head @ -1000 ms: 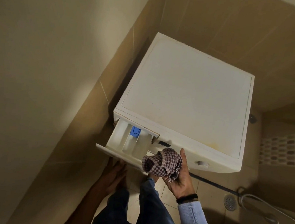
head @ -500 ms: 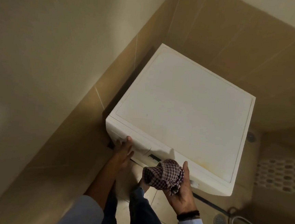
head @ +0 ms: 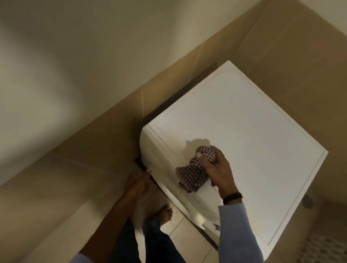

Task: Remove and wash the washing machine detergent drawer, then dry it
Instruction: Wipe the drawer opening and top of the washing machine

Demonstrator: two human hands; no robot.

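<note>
A white washing machine (head: 251,142) stands in the corner, seen from above. Its detergent drawer is pushed in and I cannot make it out on the blurred front. My right hand (head: 217,168) holds a crumpled checked cloth (head: 194,173) over the machine's top front edge. My left hand (head: 139,180) rests against the front left corner of the machine, below the top, fingers flat, holding nothing.
Beige tiled walls close in on the left and behind the machine. My bare foot (head: 164,213) and dark trouser leg stand on the light floor tiles in front. A patterned tile strip (head: 329,262) is low on the right.
The drawer, open one second ago, is now pushed in. My left hand dropped from the drawer front to the machine's corner. My right hand lifted the cloth onto the top edge.
</note>
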